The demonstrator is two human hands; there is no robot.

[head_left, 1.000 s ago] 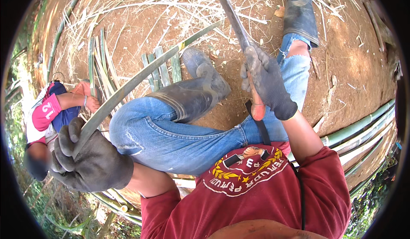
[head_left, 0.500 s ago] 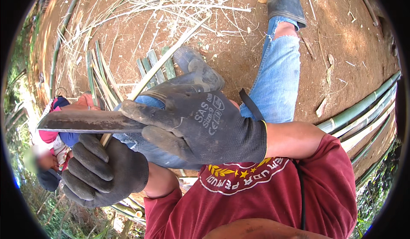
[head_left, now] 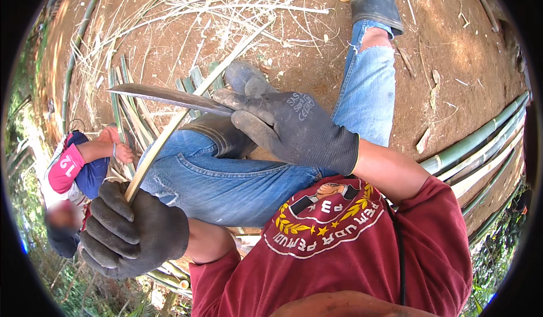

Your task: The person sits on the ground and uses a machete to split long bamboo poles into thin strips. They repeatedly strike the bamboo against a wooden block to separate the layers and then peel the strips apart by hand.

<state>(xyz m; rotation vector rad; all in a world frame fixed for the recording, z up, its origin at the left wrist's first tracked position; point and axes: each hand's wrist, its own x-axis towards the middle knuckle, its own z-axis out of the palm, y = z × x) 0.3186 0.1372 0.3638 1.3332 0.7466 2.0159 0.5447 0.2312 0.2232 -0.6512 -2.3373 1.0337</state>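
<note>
Brown dirt ground [head_left: 317, 51] fills the view, a broad scatter of pale shavings [head_left: 186, 12] across its top, so plenty of cutting looks done! Bamboo poles [head_left: 478, 134] lie off to the right; another person [head_left: 63, 167] works near the left edge. And here's the long bamboo strip [head_left: 156, 150], slanting across the bent left knee [head_left: 172, 172], still in 1 piece: it looks unfinished, with work left on it. The knife [head_left: 164, 95] crosses it in view, though whether the edge bites, I can't tell. Now the 2 gloved hands! The right hand [head_left: 308, 125] reaches in from the right, back upward, fingers clenched around the knife's grip, blade pointing left. Lower down, the left hand [head_left: 136, 232] has its fingers curled firmly round the strip's near end.
</note>
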